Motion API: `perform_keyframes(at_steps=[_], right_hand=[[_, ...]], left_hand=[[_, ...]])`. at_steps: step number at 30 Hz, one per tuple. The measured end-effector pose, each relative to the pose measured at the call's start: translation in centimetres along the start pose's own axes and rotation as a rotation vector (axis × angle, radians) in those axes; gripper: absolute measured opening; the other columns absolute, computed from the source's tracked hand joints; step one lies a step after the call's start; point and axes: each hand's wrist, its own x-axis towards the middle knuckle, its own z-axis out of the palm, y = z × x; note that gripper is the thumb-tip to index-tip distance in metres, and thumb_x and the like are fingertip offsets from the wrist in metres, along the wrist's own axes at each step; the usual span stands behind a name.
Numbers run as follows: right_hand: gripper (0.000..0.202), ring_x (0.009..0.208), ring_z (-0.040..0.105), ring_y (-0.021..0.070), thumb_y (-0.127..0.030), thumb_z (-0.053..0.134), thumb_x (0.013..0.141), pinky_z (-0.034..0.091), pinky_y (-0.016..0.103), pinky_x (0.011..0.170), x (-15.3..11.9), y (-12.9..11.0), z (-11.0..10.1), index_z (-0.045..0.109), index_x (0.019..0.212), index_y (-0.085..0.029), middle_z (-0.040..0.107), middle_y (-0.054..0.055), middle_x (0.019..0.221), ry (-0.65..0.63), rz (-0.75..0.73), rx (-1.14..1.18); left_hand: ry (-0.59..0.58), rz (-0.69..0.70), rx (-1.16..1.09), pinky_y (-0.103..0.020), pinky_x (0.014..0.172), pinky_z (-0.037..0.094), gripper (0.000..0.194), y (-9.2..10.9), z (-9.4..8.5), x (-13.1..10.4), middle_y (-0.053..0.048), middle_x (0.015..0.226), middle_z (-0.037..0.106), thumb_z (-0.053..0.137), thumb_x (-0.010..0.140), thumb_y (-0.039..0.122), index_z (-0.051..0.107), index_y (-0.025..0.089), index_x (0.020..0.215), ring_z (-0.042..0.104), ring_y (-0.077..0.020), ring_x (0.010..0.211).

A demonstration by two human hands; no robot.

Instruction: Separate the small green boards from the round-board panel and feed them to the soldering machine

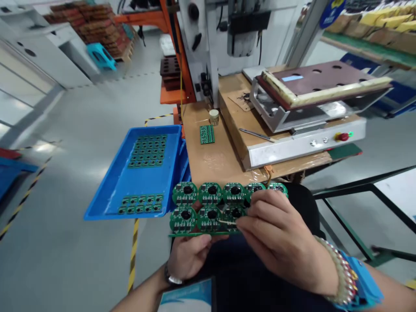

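Observation:
A green circuit board panel [212,190] with two rows of rounded boards, each bearing a black blob, is held up over my lap. My left hand [191,255] grips its lower edge, thumb along the front and fingers behind. Pinched in my right hand [279,236] is a thin pale stick [226,222], its tip at the lower row near the second board. That hand covers the panel's lower right part.
A blue tray [112,182] with circuit board panels [147,151] stands at left. On the bench are a small panel [207,134], a small round container [213,116] and tweezers [256,135]. A machine with a brown fixture plate [325,78] and red button [342,137] stands at right.

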Motion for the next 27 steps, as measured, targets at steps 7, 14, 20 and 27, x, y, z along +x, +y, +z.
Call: perform_keyframes(at_steps=[7, 14, 20, 27], right_hand=[[0.015, 0.076, 0.048, 0.0165, -0.004, 0.061, 0.074, 0.042, 0.035, 0.069, -0.4, 1.2, -2.7, 0.064, 0.086, -0.012, 0.056, 0.006, 0.072, 0.142, 0.030, -0.048], [0.015, 0.082, 0.049, 0.0180, -0.006, 0.058, 0.077, 0.042, 0.035, 0.072, -1.8, 1.2, -2.5, 0.064, 0.087, -0.015, 0.056, 0.004, 0.073, 0.026, 0.022, -0.071], [0.014, 0.083, 0.048, 0.0187, -0.005, 0.057, 0.077, 0.041, 0.035, 0.072, -1.8, 1.4, -2.1, 0.064, 0.086, -0.013, 0.057, 0.005, 0.073, 0.016, 0.016, -0.060], [0.013, 0.083, 0.046, 0.0181, -0.005, 0.056, 0.078, 0.041, 0.034, 0.073, -1.4, 1.2, -1.7, 0.064, 0.084, -0.013, 0.055, 0.005, 0.070, 0.017, 0.019, -0.043]], left_hand=[[-0.030, 0.026, -0.080, -0.031, 0.074, 0.057, 0.055, 0.2, -0.5, 0.0, 0.010, 0.102, 0.072, 0.068, 0.070, 0.009, 0.061, 0.047, 0.110, 0.067, -0.0195, 0.089], [-0.042, 0.020, -0.056, -0.034, 0.074, 0.058, 0.048, 0.3, -1.0, 0.1, 0.006, 0.096, 0.074, 0.067, 0.071, 0.008, 0.066, 0.041, 0.105, 0.067, -0.0212, 0.088], [-0.067, 0.048, -0.076, -0.033, 0.074, 0.057, 0.057, 0.3, -0.9, 0.2, 0.008, 0.104, 0.072, 0.066, 0.072, 0.008, 0.059, 0.047, 0.113, 0.067, -0.0208, 0.089], [-0.110, 0.030, -0.095, -0.033, 0.075, 0.057, 0.060, 0.0, -1.1, 0.1, 0.008, 0.108, 0.070, 0.063, 0.073, 0.004, 0.058, 0.046, 0.115, 0.066, -0.0204, 0.092]])
